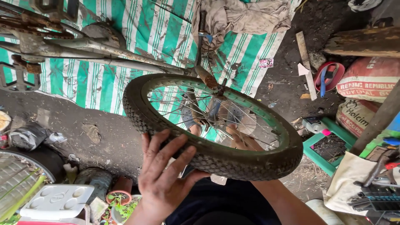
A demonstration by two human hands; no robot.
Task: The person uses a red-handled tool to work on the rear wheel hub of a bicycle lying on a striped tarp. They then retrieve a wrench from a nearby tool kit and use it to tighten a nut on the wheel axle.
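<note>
Under left fingers (160, 152), bicycle tyre (233, 160)

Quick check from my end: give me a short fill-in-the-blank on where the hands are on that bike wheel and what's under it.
1. The left hand lies spread on the knobby ____ of the bicycle wheel.
2. The right hand reaches inside the rim, behind the thin metal ____.
3. Under the rusty frame lies a sheet striped white and ____.
4. Lower left, a small potted plant stands beside a white ____ box.

Missing words: tyre; spokes; green; plastic
</note>
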